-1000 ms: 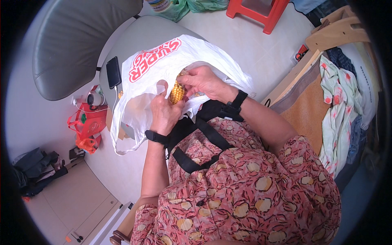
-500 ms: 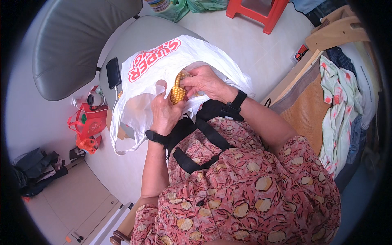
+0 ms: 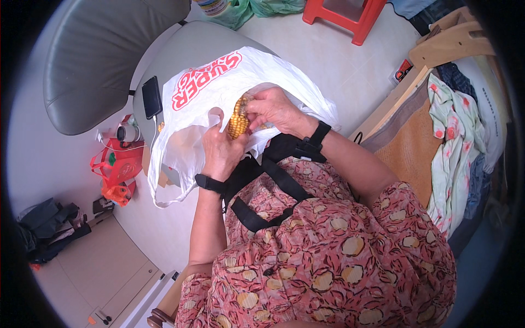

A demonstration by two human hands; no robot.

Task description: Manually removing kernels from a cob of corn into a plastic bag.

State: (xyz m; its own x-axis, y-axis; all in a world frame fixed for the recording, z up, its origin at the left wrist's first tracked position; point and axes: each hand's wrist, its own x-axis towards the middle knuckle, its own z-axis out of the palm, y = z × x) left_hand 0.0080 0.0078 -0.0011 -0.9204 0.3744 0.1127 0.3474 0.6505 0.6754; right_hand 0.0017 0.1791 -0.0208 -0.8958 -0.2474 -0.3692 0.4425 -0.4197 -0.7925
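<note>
A yellow ear of corn stands tilted over the mouth of a white plastic bag with red print. My left hand is closed around its lower end. The fingers of my right hand are bent and pressed against the cob's upper right side, where some kernels look stripped away. Whether loose kernels lie between those fingertips is hidden. Some yellow bits show in the bag's opening under my right hand. The bag spreads over a grey chair seat in front of me.
A black phone with a white cable lies on the seat's left part. Beyond are a red stool and green bags. To the left stands a red bag; at right, a wooden-framed bed bears a floral cloth.
My right hand's fingers have shifted slightly along the cob. My left hand, the corn and the bag keep nearly the same place.
</note>
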